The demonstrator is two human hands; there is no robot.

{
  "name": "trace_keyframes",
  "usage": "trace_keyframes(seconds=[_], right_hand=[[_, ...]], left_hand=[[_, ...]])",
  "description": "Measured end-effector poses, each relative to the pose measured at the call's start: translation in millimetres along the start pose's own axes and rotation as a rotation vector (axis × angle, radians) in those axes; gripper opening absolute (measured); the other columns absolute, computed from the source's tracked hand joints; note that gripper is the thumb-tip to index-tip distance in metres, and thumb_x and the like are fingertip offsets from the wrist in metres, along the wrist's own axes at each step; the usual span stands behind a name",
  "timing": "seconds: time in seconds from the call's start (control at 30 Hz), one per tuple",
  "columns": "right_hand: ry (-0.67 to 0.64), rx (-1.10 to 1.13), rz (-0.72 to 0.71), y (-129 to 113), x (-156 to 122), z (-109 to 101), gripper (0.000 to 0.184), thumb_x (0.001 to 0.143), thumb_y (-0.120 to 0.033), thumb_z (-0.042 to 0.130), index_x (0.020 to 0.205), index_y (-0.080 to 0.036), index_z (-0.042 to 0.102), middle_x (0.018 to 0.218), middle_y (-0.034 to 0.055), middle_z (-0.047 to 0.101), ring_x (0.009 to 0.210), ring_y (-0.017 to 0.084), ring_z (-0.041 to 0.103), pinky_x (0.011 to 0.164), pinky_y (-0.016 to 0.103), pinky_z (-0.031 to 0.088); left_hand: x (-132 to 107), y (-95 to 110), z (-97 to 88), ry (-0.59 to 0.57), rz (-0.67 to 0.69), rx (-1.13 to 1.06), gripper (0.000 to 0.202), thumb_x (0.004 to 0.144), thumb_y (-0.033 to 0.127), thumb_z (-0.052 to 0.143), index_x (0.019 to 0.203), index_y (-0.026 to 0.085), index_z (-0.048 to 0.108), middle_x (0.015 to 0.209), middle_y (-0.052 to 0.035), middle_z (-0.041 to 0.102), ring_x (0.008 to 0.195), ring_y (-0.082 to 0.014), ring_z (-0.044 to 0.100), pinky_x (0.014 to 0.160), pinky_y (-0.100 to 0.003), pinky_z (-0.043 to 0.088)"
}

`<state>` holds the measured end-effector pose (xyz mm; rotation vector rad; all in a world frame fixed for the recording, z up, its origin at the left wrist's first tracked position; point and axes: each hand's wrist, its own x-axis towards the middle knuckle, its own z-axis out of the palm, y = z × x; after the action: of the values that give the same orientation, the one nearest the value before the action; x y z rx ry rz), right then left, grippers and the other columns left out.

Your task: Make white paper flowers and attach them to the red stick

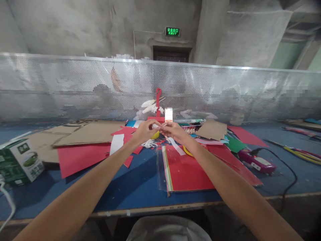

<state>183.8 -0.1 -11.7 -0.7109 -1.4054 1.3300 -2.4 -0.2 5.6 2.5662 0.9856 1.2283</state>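
My left hand (146,131) and my right hand (175,130) meet over the middle of the table, fingertips pinched together. Between them shows a bit of something small and white, perhaps paper; most of it is hidden by the fingers. A white paper strip (177,146) runs from below my right hand across a stack of red paper (190,170); I cannot tell whether it joins what I hold. Something yellow (155,135) shows just under my left hand. White shredded strips (149,143) and red scraps lie beneath. A lit phone (169,114) stands just behind my hands.
Cardboard sheets (87,134) and red paper (82,160) lie left, beside a green-white box (21,162). To the right are brown cardboard (212,130), a purple device (257,162) with a black cable, and coloured rods (298,152). A perforated metal panel (200,90) stands behind.
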Motion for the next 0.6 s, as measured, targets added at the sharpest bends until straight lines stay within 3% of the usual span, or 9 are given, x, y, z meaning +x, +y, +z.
trace_keyframes(seconds=[0.13,0.4,0.6], right_hand=[[-0.016,-0.023,-0.009,1.1,-0.2,0.5,0.029,0.063,-0.033,0.083,0.079,-0.015,0.067,0.077,0.0024,0.069,0.073,0.010,0.065,0.076,0.023,0.052],[0.015,-0.030,-0.104,5.5,-0.6,4.1,0.033,0.060,-0.031,0.084,0.082,-0.016,0.065,0.083,0.0036,0.071,0.081,0.014,0.068,0.085,0.030,0.053],[0.046,-0.212,-0.232,5.7,0.7,5.9,0.032,0.062,-0.038,0.081,0.079,-0.016,0.067,0.075,0.0034,0.070,0.071,0.015,0.066,0.073,0.029,0.053]], left_hand=[[-0.9,-2.1,-1.0,0.013,-0.029,-0.011,0.019,0.087,0.033,0.055,0.090,0.019,0.067,0.068,-0.0001,0.060,0.056,-0.0108,0.044,0.054,-0.025,0.032],[2.0,-3.8,-3.0,-0.029,-0.057,-0.099,0.018,0.083,0.033,0.059,0.084,0.017,0.067,0.069,0.0002,0.059,0.053,-0.0092,0.040,0.051,-0.024,0.030],[4.8,-8.3,-3.2,-0.019,-0.150,-0.193,0.020,0.078,0.035,0.064,0.081,0.016,0.068,0.058,0.0029,0.048,0.052,-0.0090,0.036,0.049,-0.023,0.026]])
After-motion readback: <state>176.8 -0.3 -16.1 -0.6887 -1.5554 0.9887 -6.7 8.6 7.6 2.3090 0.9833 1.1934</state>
